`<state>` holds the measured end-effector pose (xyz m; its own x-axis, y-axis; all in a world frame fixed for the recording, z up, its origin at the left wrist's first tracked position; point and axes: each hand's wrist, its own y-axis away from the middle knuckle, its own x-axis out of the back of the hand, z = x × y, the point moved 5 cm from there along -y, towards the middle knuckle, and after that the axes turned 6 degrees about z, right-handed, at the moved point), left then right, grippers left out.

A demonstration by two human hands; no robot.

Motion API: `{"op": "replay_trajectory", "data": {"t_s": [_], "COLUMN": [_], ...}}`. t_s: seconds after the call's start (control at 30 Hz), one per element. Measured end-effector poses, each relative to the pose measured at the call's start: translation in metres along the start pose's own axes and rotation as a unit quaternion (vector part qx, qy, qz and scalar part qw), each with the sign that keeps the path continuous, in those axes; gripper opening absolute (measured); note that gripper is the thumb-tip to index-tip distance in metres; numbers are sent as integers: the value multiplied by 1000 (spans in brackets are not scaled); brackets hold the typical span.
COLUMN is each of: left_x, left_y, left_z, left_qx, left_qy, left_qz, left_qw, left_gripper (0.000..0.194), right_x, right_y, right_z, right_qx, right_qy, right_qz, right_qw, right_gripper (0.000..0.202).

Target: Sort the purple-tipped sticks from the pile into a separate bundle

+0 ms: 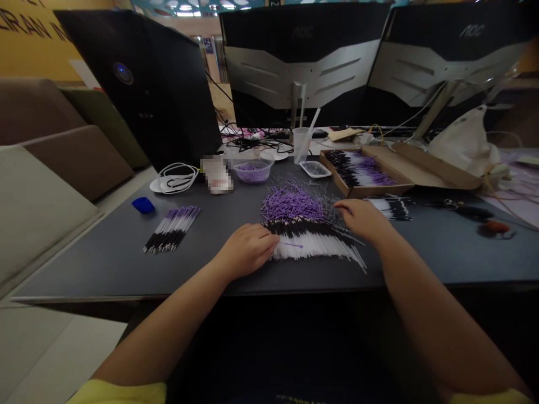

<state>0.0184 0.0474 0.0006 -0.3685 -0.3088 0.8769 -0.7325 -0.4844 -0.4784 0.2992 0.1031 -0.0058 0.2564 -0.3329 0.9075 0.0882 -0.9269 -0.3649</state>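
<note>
My left hand [250, 251] is closed, with a thin purple stick [291, 244] poking out to the right from its fingertips. Under that stick lies a row of white tubes with black ends [311, 245]. Behind the row is a heap of small purple sticks [290, 203]. My right hand [360, 219] has its fingertips pinched together at a scatter of thin grey pieces [330, 209]; whatever they grip is too small to make out. A bundle of purple, white and black sticks [172, 229] lies to the left.
An open cardboard box [370, 188] holds more such sticks. Behind stand a clear tub [252, 171], a small tray [315, 169], a plastic cup [300, 146] and monitors [301, 62]. A blue cup-shaped piece [143, 205] and coiled white cable [179, 178] are at left.
</note>
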Motion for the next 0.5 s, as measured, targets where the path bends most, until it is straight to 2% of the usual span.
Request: {"op": "replay_trajectory", "data": {"t_s": [0.17, 0.37, 0.5], "left_x": [1, 0, 5], "left_y": [-1, 0, 0], "left_z": [1, 2, 1], "left_qx": [-5, -7, -5], "left_qy": [-1, 7, 17], "left_qz": [1, 2, 36], "left_qw": [1000, 1000, 999], "left_gripper": [23, 23, 21], "right_x": [-2, -2, -1], "right_y": [0, 0, 0], "right_z": [-1, -4, -2], "right_qx": [16, 39, 33], "right_qy": [-6, -26, -32], "right_qz": [2, 36, 51], "right_qw": [1000, 998, 998], "right_gripper": [39, 36, 35]}}
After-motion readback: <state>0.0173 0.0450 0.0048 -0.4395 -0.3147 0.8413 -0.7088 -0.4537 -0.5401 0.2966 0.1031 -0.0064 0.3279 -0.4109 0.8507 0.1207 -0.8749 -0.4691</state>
